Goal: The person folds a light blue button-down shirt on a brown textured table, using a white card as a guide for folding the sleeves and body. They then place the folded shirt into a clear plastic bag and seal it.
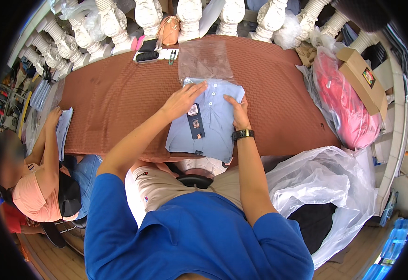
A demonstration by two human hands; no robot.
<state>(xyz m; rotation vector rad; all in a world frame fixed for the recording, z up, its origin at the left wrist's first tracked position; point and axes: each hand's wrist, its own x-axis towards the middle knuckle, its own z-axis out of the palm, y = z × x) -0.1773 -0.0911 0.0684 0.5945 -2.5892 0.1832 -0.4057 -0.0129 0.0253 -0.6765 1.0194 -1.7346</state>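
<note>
A folded light blue shirt (215,126) with white buttons lies in front of me on the table, a dark hang tag (195,122) on its left half. Its far end meets a flat clear plastic bag (205,58); whether the fabric is inside the bag's mouth I cannot tell. My left hand (185,99) rests on the shirt's far left part, fingers stretched out toward the buttons. Along the right edge, my right hand (239,111) grips the shirt with its thumb on top; its other fingers are mostly hidden.
A brown cloth covers the table (124,102). Thread snips (172,57) and a black roll (147,56) lie near the white balusters. At right are a pink bundle in plastic (337,98), a cardboard box (363,79) and a big clear bag (325,177). A co-worker (40,186) handles fabric at left.
</note>
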